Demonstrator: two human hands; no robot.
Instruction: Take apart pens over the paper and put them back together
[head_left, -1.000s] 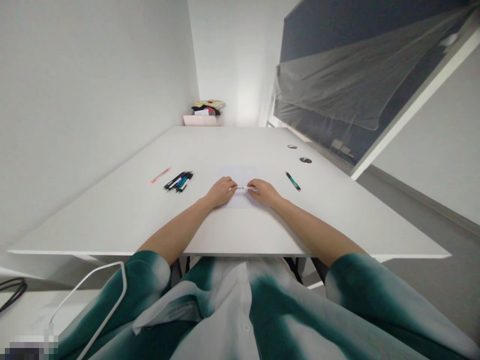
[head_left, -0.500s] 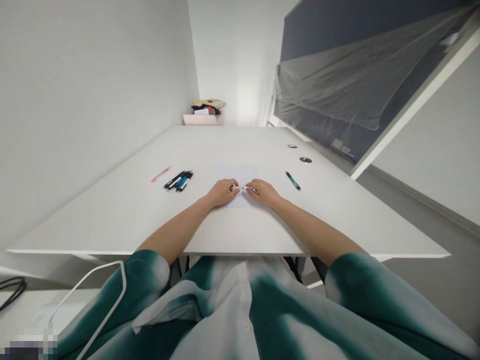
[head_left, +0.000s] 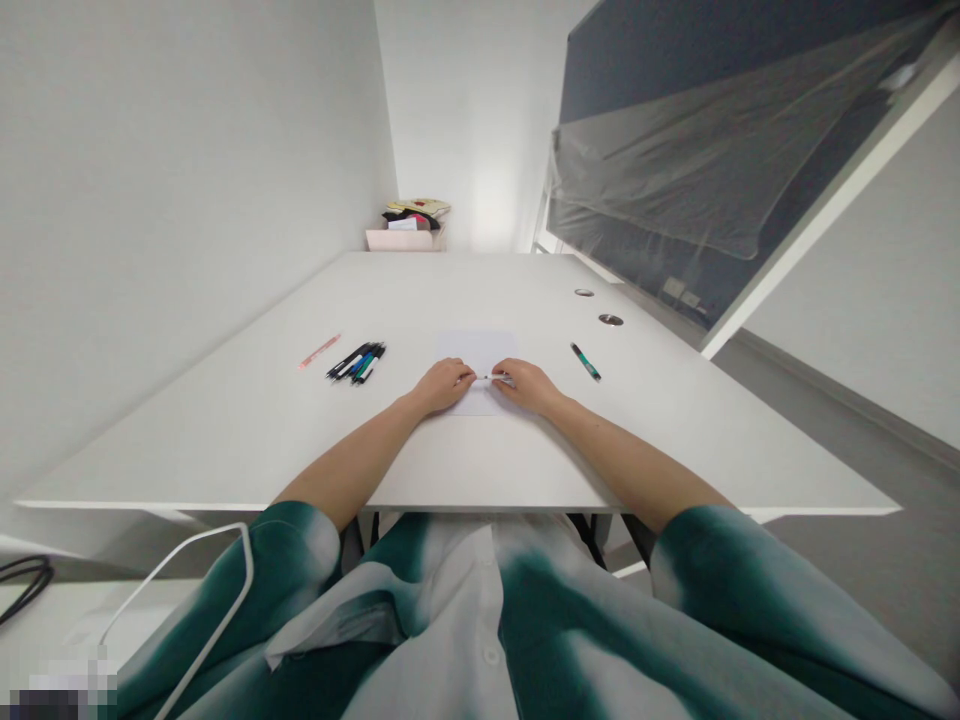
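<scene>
A slim white pen [head_left: 493, 377] with a small dark spot lies level between my two hands, just above or on a white sheet of paper [head_left: 476, 345]. My left hand [head_left: 447, 384] is closed in a pinch at the pen's left end. Its fingertips cover that end. My right hand [head_left: 527, 384] grips the right part of the pen between thumb and fingers. Whether the pen is whole or in two pieces I cannot tell.
Left of my hands lies a bunch of several dark, blue and green pens [head_left: 357, 363], with a pink pen [head_left: 320, 351] beyond it. A green and black pen [head_left: 586, 362] lies to the right. A pink box [head_left: 400, 240] stands at the table's [head_left: 487, 470] far end.
The fingers of my left hand have closed in further over the pen's left end, so less of it shows. My right hand stays nearly in place.
</scene>
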